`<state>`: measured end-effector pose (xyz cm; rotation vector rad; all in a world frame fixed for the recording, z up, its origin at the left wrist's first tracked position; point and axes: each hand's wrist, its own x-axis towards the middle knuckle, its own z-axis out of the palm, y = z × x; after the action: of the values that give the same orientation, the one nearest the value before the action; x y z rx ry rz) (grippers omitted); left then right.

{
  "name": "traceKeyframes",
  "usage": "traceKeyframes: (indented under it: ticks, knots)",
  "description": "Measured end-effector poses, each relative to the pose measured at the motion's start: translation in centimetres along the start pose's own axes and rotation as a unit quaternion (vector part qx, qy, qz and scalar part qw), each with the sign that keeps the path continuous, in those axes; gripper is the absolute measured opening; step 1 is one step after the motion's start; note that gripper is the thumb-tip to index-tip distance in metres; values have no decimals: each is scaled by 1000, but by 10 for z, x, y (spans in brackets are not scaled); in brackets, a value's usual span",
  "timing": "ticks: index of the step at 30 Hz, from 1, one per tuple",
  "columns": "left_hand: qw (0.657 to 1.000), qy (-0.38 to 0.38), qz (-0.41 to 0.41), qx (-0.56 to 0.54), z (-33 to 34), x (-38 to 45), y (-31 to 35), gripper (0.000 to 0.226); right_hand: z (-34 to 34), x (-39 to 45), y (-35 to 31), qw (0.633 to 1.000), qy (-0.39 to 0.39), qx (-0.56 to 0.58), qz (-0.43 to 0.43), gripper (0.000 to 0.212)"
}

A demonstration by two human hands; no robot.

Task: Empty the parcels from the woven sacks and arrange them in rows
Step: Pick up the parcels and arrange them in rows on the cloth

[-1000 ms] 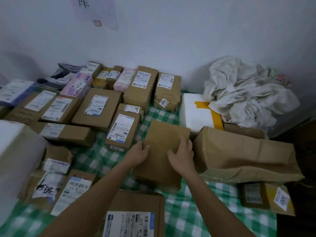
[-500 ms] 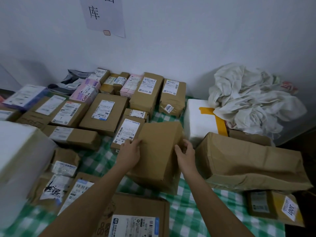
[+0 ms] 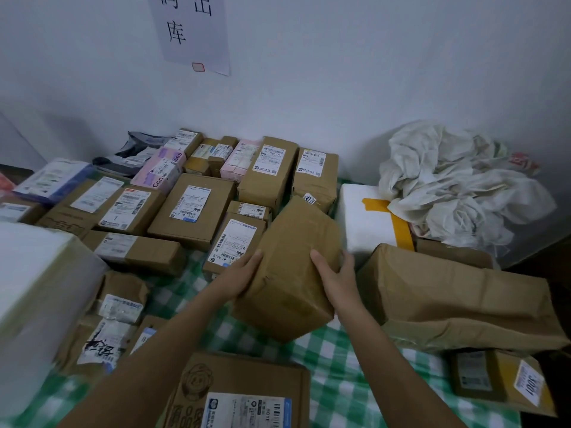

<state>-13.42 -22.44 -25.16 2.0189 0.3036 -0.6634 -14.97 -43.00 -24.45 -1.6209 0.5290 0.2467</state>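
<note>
Both hands hold a plain brown paper-wrapped parcel (image 3: pixel 293 267), tilted with its far end raised above the green-and-white checked surface (image 3: pixel 333 366). The left hand (image 3: pixel 239 278) presses flat against its left side with straight fingers; the right hand (image 3: pixel 335 274) clasps the right side, thumb across the top and fingers round the far edge. The step in hand looks like placing this parcel into the rows of labelled cardboard boxes (image 3: pixel 191 208) laid out toward the wall. The next move calls for lowering it level into the gap between the small labelled box (image 3: pixel 234 242) and the white foam box with yellow tape (image 3: pixel 364 220), without nudging either. The crumpled white woven sacks (image 3: pixel 457 186) lie heaped at the far right.
</note>
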Motion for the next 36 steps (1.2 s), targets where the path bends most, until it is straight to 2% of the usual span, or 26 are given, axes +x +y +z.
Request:
traceKeyframes:
  ticks: [4, 7, 12, 16, 19, 22, 25, 27, 29, 31, 34, 36]
  knots:
    - [993, -23, -26, -116, -5, -6, 11, 68, -8, 0, -20, 999, -2, -30, -43, 51]
    - [988, -45, -35, -143, -1, -11, 15, 63, -7, 2, -13, 997, 1, -76, -29, 38]
    - [997, -22, -15, -78, 7, -10, 17, 62, 2, -10, -3, 993, 16, -93, -63, 30]
    - [997, 18, -34, 62, 9, -8, 9, 90, 13, -16, -4, 994, -24, -69, -83, 22]
    - [988, 31, -77, 131, 14, -12, 15, 113, 21, -16, -3, 991, -45, -72, -102, 27]
    - [988, 18, -94, 118, 19, -14, 26, 121, 24, -17, -1, 991, -68, -44, -102, 35]
    - [987, 18, -112, 114, 22, -10, 27, 128, 20, -7, 2, 998, -41, -23, -43, 33]
    - [987, 17, -112, 115, 22, -8, 24, 128, 13, 1, 11, 996, -34, -75, 24, 32]
    - [988, 17, -111, 111, 20, -7, 22, 127, 6, 7, 22, 987, -50, -128, 88, 45]
    - [988, 17, -110, 110, 18, -7, 20, 127, 3, 8, 30, 981, -73, -125, 133, 58]
    - [988, 2, -113, 107, 14, -6, 15, 130, 6, 9, 37, 983, -79, -85, 144, 55]
    - [993, -27, -106, 51, 9, -3, 10, 141, 6, 11, 38, 990, -30, -76, 112, 51]
